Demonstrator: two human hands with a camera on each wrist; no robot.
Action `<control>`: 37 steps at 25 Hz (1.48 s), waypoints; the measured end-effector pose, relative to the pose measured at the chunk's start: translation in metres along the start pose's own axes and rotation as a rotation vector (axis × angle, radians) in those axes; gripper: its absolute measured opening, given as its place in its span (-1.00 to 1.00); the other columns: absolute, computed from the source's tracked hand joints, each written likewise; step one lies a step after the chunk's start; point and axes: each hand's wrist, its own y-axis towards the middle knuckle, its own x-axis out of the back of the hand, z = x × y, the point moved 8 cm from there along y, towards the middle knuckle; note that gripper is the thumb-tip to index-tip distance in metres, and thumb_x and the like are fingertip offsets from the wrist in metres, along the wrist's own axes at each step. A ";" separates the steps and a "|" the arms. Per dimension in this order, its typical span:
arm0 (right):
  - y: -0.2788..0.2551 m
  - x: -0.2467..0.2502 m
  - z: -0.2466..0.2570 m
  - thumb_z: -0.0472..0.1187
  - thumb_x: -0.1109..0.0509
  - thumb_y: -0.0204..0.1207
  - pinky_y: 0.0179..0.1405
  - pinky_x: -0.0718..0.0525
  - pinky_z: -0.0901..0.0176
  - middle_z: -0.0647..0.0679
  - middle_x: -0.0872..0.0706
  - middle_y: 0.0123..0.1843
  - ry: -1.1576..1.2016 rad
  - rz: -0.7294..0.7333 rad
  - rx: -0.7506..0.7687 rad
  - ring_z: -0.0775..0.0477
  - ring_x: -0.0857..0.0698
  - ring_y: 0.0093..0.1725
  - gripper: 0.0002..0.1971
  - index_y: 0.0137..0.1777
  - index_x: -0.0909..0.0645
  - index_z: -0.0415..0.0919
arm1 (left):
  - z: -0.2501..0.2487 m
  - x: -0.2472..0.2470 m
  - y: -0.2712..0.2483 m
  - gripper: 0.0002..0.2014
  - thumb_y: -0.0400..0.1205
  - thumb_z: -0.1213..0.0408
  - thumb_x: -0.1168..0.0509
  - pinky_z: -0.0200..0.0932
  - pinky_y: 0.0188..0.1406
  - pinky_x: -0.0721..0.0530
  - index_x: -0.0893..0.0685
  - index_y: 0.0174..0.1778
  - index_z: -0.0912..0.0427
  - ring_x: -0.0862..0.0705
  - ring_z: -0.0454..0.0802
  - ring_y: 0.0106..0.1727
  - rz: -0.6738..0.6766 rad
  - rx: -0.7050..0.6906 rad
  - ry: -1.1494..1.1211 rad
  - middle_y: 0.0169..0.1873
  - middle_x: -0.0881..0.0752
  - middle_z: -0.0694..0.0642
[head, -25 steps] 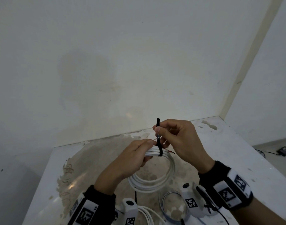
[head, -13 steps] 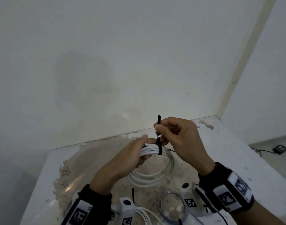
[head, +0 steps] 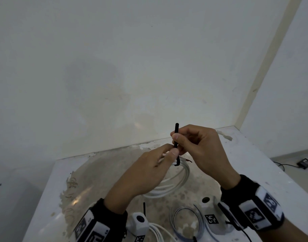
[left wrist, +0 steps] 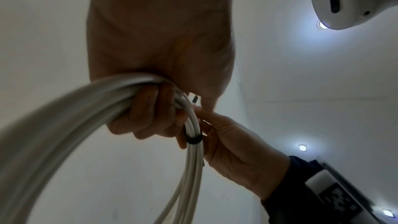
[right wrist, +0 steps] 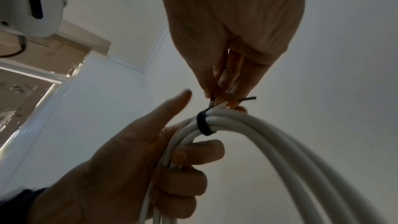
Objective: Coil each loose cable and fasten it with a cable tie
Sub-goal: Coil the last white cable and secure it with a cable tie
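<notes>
A coil of white cable (head: 177,182) hangs above the table, held up in my left hand (head: 156,165), whose fingers curl round the bundled strands (left wrist: 150,91). A black cable tie (head: 176,137) is looped round the bundle (right wrist: 203,123) just beside my left fingers. My right hand (head: 193,144) pinches the tie's upright tail between thumb and fingers, above the loop. In the left wrist view the tie's loop (left wrist: 193,140) sits snug on the strands. The left thumb (right wrist: 172,106) sticks out free.
The white table (head: 254,172) has a worn brown patch in the middle and stands in a wall corner. A thin grey cable coil (head: 186,222) and another white cable (head: 158,233) lie near the front edge. A black device lies on the floor (head: 305,162) at right.
Both hands have kept their hold and shifted slightly together. The tie's loop looks drawn closer against the bundle.
</notes>
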 end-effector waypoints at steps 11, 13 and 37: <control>-0.016 0.018 0.008 -0.33 -0.47 0.57 -0.21 -0.73 0.26 -0.15 -0.82 -0.31 0.146 -0.014 -0.021 -0.03 -0.78 -0.31 -0.90 -0.07 -0.81 -0.33 | -0.021 -0.003 0.002 -0.69 0.71 0.03 -0.24 0.05 -0.37 -0.58 -0.77 -0.20 0.10 -0.62 0.04 -0.43 -0.064 -0.108 0.006 -0.40 -0.71 0.08; -0.015 0.021 0.009 -0.32 -0.46 0.57 -0.19 -0.75 0.23 -0.20 -0.81 -0.30 0.158 -0.036 -0.044 -0.04 -0.77 -0.31 -0.90 -0.09 -0.80 -0.33 | -0.024 -0.004 0.004 -0.70 0.72 0.11 -0.25 -0.14 -0.47 -0.50 -0.77 -0.25 0.08 -0.53 -0.14 -0.53 -0.077 -0.111 -0.009 -0.49 -0.67 -0.05; -0.148 0.070 -0.149 0.13 -0.24 0.71 -0.25 -0.69 0.10 0.00 -0.80 -0.21 -0.254 0.314 -0.427 0.09 -0.72 -0.29 -0.71 -0.02 -0.61 -0.06 | 0.043 -0.155 0.061 -0.79 0.72 -0.02 -0.20 -0.16 -0.25 -0.63 -0.68 -0.04 -0.03 -0.67 -0.09 -0.31 0.218 0.101 -0.004 -0.33 -0.71 -0.07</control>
